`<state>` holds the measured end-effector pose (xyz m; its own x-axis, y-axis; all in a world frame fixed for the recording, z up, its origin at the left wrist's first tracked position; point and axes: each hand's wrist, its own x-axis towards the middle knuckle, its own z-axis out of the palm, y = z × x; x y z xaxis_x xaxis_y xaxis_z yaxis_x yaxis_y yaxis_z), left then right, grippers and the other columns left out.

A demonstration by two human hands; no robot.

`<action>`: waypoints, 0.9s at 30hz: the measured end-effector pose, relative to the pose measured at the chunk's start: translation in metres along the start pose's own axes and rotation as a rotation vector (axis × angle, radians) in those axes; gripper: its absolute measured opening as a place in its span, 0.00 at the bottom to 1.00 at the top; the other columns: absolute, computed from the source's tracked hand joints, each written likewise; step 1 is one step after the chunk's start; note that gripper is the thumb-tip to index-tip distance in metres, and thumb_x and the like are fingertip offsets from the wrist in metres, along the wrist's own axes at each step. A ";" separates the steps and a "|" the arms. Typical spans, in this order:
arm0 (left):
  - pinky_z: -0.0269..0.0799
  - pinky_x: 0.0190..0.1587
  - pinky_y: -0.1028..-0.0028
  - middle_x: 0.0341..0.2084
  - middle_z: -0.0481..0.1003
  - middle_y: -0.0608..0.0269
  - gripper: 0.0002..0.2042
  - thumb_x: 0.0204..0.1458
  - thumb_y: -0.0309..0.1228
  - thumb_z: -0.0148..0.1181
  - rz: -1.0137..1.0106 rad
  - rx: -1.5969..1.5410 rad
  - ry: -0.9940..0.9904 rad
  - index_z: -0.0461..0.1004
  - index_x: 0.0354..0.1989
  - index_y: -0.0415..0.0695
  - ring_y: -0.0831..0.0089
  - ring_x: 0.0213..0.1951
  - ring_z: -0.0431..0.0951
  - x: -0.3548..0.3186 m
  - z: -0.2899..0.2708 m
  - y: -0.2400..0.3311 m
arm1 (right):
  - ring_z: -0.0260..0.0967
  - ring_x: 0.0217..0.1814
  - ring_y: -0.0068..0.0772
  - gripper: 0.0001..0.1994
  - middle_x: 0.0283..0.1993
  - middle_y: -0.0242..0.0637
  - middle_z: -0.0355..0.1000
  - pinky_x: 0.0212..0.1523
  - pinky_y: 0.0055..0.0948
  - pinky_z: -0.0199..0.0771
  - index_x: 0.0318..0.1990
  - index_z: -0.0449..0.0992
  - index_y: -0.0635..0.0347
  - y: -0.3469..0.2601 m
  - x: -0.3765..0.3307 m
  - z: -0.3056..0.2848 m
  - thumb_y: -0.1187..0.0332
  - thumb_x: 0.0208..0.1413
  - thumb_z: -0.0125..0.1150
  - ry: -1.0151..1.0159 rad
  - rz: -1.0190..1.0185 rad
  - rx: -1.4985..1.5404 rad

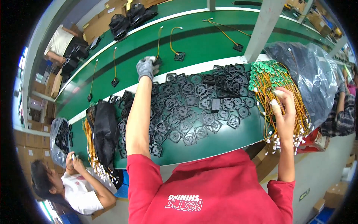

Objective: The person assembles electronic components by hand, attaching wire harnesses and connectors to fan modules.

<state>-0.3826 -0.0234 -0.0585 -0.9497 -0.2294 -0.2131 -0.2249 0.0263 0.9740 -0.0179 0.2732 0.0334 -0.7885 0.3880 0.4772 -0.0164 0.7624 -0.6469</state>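
My left hand (146,68), in a grey glove, reaches out over the green belt (205,41). Its slightly blurred fingers close on a small black cooling fan (159,61), whose thin yellow lead lies stretched away from me. On the right, my right hand (284,106), with pale covers on the fingertips, bends its fingers onto a thick bundle of yellow-orange wires (294,99). These wires run from round green circuit boards (266,71) to white plugs. Between my arms, many black fan housings and rotors (190,99) are spread over the green worktop (209,143).
More wired fans (179,56) lie along the belt. A grey post (264,30) rises at its near edge. Clear plastic bags (309,82) stand at right. Left of my arm are a black cloth (105,130) and another wire bundle (93,145). Co-workers sit at both sides.
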 end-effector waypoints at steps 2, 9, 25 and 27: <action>0.72 0.29 0.66 0.29 0.74 0.53 0.15 0.41 0.38 0.61 0.171 0.571 -0.022 0.71 0.33 0.41 0.60 0.28 0.76 0.012 -0.005 -0.011 | 0.63 0.49 0.40 0.09 0.45 0.43 0.65 0.50 0.31 0.61 0.39 0.69 0.63 0.014 0.006 -0.003 0.75 0.47 0.54 -0.014 0.008 -0.074; 0.67 0.45 0.65 0.39 0.72 0.54 0.19 0.40 0.38 0.62 0.770 0.987 -0.024 0.71 0.41 0.45 0.59 0.42 0.71 -0.048 0.006 0.020 | 0.68 0.35 0.48 0.07 0.34 0.45 0.68 0.36 0.39 0.68 0.35 0.70 0.63 0.052 0.052 -0.001 0.75 0.46 0.53 0.011 -0.064 -0.586; 0.57 0.55 0.62 0.44 0.68 0.52 0.28 0.38 0.35 0.61 1.334 0.824 -0.708 0.64 0.53 0.46 0.55 0.50 0.64 -0.230 0.097 -0.013 | 0.72 0.36 0.43 0.09 0.31 0.46 0.73 0.36 0.38 0.70 0.34 0.75 0.57 0.087 0.097 0.060 0.66 0.46 0.54 -0.124 0.093 -0.354; 0.57 0.54 0.62 0.41 0.68 0.51 0.28 0.37 0.33 0.62 1.382 0.844 -0.683 0.64 0.52 0.45 0.56 0.48 0.65 -0.228 0.102 -0.014 | 0.70 0.33 0.29 0.12 0.32 0.36 0.74 0.36 0.28 0.69 0.39 0.75 0.61 0.108 0.115 0.033 0.67 0.48 0.55 -0.024 0.130 0.246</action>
<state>-0.1848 0.1275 -0.0314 -0.3882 0.8017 0.4546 0.9215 0.3343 0.1974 -0.1309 0.3829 -0.0007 -0.8079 0.4598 0.3686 -0.0609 0.5570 -0.8283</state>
